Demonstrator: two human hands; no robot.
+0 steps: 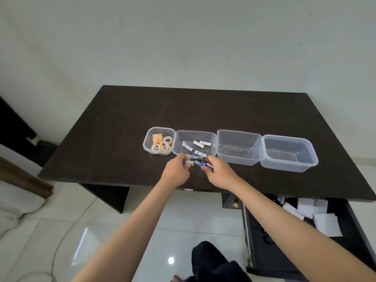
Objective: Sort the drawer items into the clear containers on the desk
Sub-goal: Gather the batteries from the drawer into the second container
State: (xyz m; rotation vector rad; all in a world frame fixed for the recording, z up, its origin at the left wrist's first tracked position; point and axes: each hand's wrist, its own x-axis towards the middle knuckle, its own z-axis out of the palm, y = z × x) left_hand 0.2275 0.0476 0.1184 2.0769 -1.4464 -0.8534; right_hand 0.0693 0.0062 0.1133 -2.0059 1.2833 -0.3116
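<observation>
Head view: both hands hold batteries, left hand (177, 172) one battery (187, 162), right hand (218, 173) blue-labelled bunch (206, 163); print unreadable.

Plain pale wall (183, 37) behind. Glossy white tiled floor (114, 226) below, with ceiling-light glare. Dark furniture edge (14, 123) at far left, brown strip (24, 180) over white fabric (18, 200) beneath it. Thin cable (55, 257) curving across tiles. Dark-clothed knee (211, 259) at bottom centre.

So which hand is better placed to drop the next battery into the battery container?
Probably left: the left hand pinches one battery at the battery container rim; the right hand grips several.
</observation>
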